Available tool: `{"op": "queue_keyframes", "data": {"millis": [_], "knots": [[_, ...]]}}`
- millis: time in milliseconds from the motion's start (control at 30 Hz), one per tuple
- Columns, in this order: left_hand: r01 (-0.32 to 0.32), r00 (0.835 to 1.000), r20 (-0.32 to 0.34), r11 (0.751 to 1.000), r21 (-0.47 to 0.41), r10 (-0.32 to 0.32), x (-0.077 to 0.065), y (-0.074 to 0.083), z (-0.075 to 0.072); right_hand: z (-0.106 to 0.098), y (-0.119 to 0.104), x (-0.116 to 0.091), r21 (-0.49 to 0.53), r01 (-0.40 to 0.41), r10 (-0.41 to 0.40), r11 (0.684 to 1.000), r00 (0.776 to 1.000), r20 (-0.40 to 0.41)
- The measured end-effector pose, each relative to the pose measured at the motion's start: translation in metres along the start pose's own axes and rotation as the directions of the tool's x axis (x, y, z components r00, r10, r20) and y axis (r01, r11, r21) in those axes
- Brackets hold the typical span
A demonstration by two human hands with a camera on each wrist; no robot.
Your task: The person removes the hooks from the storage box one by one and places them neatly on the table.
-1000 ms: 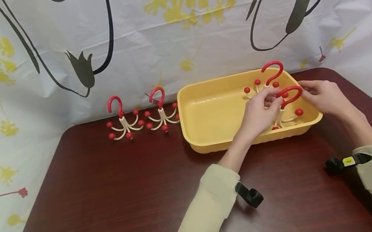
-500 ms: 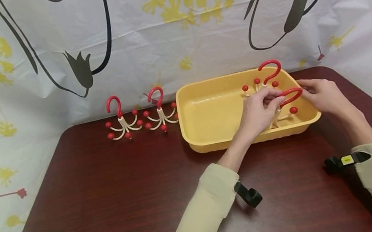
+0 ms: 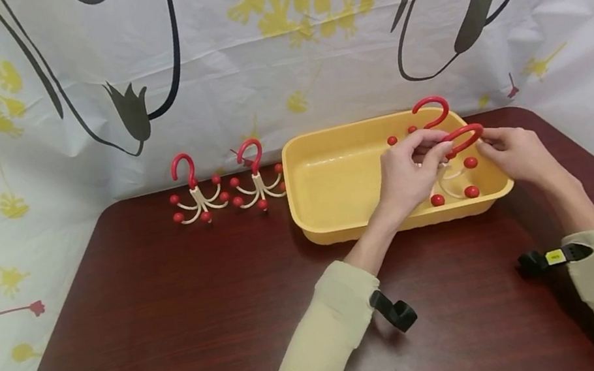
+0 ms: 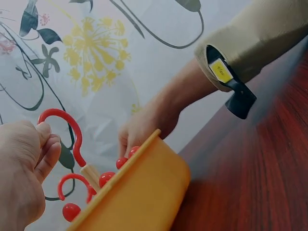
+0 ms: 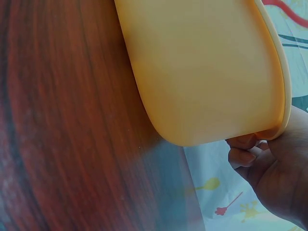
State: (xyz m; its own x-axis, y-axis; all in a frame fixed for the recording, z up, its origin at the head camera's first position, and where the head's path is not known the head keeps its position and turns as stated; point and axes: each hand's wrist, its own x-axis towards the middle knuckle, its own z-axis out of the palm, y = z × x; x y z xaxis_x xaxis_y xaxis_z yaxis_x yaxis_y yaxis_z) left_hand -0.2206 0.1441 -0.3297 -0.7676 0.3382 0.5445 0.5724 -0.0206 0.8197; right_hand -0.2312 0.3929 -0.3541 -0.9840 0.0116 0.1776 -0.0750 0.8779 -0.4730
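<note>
Left hand (image 3: 405,176) pinches the red hook of one hanger (image 4: 77,137) between thumb and fingers. Its arms hang inside the yellow tub (image 3: 353,232), below and just right of that hand; touching the tub's floor or not, cannot tell. Right hand (image 3: 518,153) curled on the tub's rim at its right end.

Risks, my judgement: splayed arms could catch on the second hanger (image 3: 445,108), just beyond the left hand, if lifted or turned carelessly. A loose pinch on the slick, round hook might let it swivel and drop. Should the right hand ease off, a snagged ball could drag the tub.

Materials: tub smooth, plastic-looking, round-cornered, lipped. Hooks glossy red; arms cream, curved, ball-tipped. Well left of the left hand, on reddish-brown wood-grain tabletop (image 3: 178,326), stand a nearer hanger (image 3: 258,183) and a farther hanger (image 3: 196,194). Creased printed sheet (image 3: 279,82) beyond both hands.
</note>
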Motion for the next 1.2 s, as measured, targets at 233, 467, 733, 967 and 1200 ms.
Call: {"op": "queue_keyframes", "data": {"millis": [233,467,733,967,1200], "knots": [[-0.06,0.997,-0.035,0.997,0.038,0.062,0.001,0.006,-0.012,0.0,-0.002,0.0,0.006,-0.023,0.023,1.0,0.999,0.024],[-0.063,0.996,-0.067,0.998,0.013,0.064,0.002,0.016,-0.024,-0.001,-0.002,0.0,0.009,-0.026,0.026,1.0,0.999,0.035],[-0.046,0.996,-0.069,0.999,0.026,0.048,0.001,0.029,-0.037,0.0,-0.001,0.001,0.013,-0.013,0.013,1.0,0.999,0.03],[-0.055,0.996,-0.07,0.998,0.011,0.056,-0.004,0.032,-0.046,-0.001,0.003,0.001,0.021,-0.01,0.009,1.0,0.999,0.045],[-0.07,0.994,-0.088,0.997,0.01,0.071,-0.007,0.032,-0.058,-0.003,0.005,0.002,-0.001,0.016,-0.016,1.0,0.999,0.043]]}}
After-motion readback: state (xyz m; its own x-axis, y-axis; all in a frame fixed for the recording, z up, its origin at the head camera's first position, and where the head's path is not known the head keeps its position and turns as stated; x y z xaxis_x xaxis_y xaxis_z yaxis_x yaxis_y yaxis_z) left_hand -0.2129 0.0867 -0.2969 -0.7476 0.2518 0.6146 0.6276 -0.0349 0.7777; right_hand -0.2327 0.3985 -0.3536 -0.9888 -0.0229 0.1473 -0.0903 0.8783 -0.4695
